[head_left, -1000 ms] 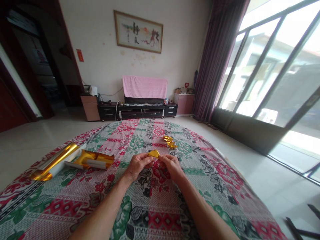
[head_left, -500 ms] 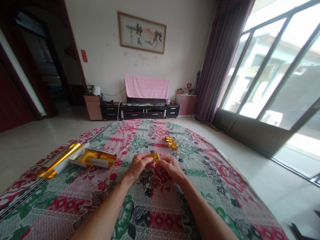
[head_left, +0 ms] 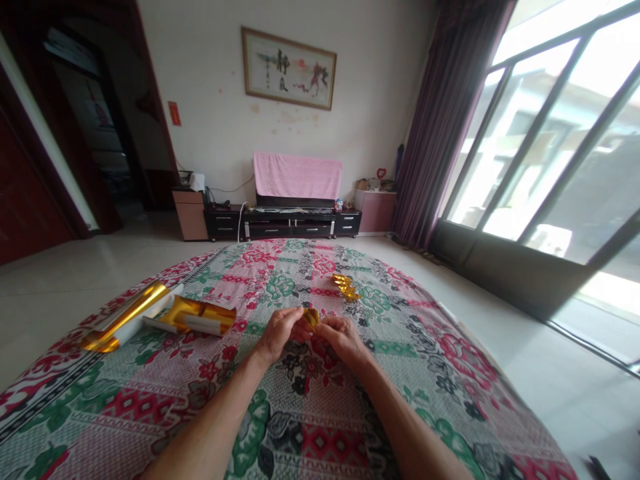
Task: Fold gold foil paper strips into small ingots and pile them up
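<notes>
A small folded piece of gold foil paper (head_left: 311,318) is between my two hands, above the middle of the cloth-covered table. My left hand (head_left: 283,333) pinches its left side between thumb and fingers. At its right edge my right hand (head_left: 341,335) grips it with bent fingers, which hide part of the fold. Several finished-looking gold folded pieces (head_left: 346,288) lie in a short row beyond my right hand. Over to the left, a stack of gold foil sheets (head_left: 197,315) lies curled, with white undersides showing, beside a longer curled gold sheet (head_left: 131,316).
A flowered red, green and grey cloth (head_left: 200,400) covers the round table. Past its far edge stand a low black cabinet (head_left: 295,228) and a pink cloth (head_left: 297,175) over something flat. A purple curtain (head_left: 440,133) and large windows are at the right.
The foil between my hands has turned and looks wider, its dark gold face now towards me. My left fingers have shifted along it. The view has moved slightly; the other foil pieces stay put.
</notes>
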The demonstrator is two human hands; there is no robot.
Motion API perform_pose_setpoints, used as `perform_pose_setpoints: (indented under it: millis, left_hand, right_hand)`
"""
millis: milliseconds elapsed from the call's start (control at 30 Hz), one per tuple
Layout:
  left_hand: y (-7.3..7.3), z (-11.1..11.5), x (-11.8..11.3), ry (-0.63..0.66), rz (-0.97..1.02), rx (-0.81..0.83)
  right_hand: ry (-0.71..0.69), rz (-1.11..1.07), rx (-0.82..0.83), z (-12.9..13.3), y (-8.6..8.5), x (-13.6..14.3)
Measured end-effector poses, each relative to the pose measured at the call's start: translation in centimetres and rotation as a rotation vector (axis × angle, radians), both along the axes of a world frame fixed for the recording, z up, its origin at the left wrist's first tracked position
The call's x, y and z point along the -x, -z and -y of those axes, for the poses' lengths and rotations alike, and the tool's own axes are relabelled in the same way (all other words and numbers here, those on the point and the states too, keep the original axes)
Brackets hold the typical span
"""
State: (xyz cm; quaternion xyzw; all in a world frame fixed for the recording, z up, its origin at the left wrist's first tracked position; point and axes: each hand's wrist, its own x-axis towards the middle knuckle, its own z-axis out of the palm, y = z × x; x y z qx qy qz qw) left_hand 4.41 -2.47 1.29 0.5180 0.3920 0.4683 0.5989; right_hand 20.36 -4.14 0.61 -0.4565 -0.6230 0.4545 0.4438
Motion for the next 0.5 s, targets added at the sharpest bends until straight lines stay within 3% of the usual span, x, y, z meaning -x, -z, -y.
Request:
perform_pose_setpoints:
  millis: [300,500]
  left_hand:
    - [-0.2,0.2,0.2,0.037,0.014,-0.039]
    - [-0.1,0.2,-0.1,0.085,0.061,-0.019]
  right_hand:
    - [0.028,-0.197,0.084,0.4,-1.0,0.2]
    - [-0.055,-0.288,0.148,0.2,-0.5,0.0]
